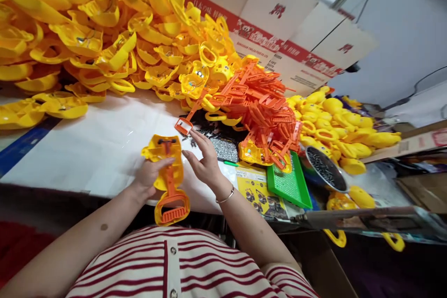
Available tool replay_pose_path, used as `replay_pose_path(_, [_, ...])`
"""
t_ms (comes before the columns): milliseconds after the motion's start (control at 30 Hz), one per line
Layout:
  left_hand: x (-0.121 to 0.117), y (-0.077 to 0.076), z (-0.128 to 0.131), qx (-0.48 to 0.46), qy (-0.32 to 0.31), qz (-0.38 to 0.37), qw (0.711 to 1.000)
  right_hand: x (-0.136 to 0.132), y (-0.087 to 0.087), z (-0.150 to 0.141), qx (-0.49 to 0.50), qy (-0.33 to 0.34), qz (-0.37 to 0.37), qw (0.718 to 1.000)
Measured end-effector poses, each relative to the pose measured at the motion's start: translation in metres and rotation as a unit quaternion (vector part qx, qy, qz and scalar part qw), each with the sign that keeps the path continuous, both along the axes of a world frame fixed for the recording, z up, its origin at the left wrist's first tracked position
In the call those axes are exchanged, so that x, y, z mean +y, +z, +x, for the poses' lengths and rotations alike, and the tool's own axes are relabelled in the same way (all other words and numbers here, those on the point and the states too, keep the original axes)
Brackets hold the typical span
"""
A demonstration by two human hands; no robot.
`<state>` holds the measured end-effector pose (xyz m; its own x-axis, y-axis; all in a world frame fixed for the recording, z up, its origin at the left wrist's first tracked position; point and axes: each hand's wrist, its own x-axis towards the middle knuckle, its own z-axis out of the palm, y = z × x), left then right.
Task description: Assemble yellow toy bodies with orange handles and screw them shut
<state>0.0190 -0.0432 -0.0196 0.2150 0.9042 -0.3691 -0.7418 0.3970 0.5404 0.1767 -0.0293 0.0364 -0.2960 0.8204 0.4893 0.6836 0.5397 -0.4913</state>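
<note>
Left hand (147, 178) grips the yellow shell (178, 170), orange insert (170, 178) inside, at the table (104, 149) edge; right hand (206, 162) spread, apparently empty. Likely light, stiff, smooth plastic: hold across its sides

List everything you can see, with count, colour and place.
held shell: 1, yellow, front
long part: 1, orange, lying in held shell
loose shells: many, yellow, heaped left and back
loose parts: many, orange, piled centre right
rounded pieces: many, yellow, heaped right
small bits: many, black, centre
glittering patch: 1, silver, centre, nature unclear
tray: 1, green, right of centre
bowl: 1, dark, pale rim, right of tray
printed sheet: 1, yellow and white, left of tray
cartons: count unclear, white with red bands, behind heaps
table: 1, white, front
bracelet: 1, metallic, right wrist
shirt: 1, red and white striped, bottom
left hand: 1, bare, gripping held shell
right hand: 1, bare, near a loose part
</note>
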Motion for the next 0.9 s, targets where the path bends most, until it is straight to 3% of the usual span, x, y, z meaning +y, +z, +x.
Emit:
replay_pose_path(133, [0.011, 0.014, -0.022, 0.027, 0.048, -0.073, 0.996, 0.04, 0.015, 0.036, -0.033, -0.104, 0.039, 0.993])
replay_pose_path(233, [0.012, 0.025, -0.028, 0.011, 0.052, -0.087, 0.995, 0.075, 0.031, 0.058, -0.153, -0.179, 0.057, 0.97])
replay_pose_path(367, [0.011, 0.034, -0.026, -0.006, 0.053, -0.091, 0.994, 0.108, 0.052, 0.066, -0.321, -0.169, 0.037, 0.931])
replay_pose_path(467, [0.011, 0.033, -0.026, -0.025, 0.056, -0.069, 0.996, 0.119, 0.059, 0.069, -0.34, -0.16, 0.027, 0.926])
replay_pose_path(600, [0.009, 0.027, -0.029, -0.076, -0.001, -0.02, 0.997, 0.126, 0.059, 0.084, -0.299, -0.194, 0.072, 0.932])
replay_pose_path(700, [0.006, 0.023, -0.032, -0.1, 0.006, 0.014, 0.995, 0.129, 0.058, 0.101, -0.298, -0.215, 0.092, 0.925])
replay_pose_path(800, [0.005, 0.022, -0.035, -0.126, 0.02, 0.011, 0.992, 0.129, 0.058, 0.109, -0.331, -0.212, 0.095, 0.915])
replay_pose_path(900, [0.005, 0.026, -0.035, -0.168, 0.01, 0.0, 0.986, 0.129, 0.055, 0.098, -0.331, -0.191, 0.102, 0.918])
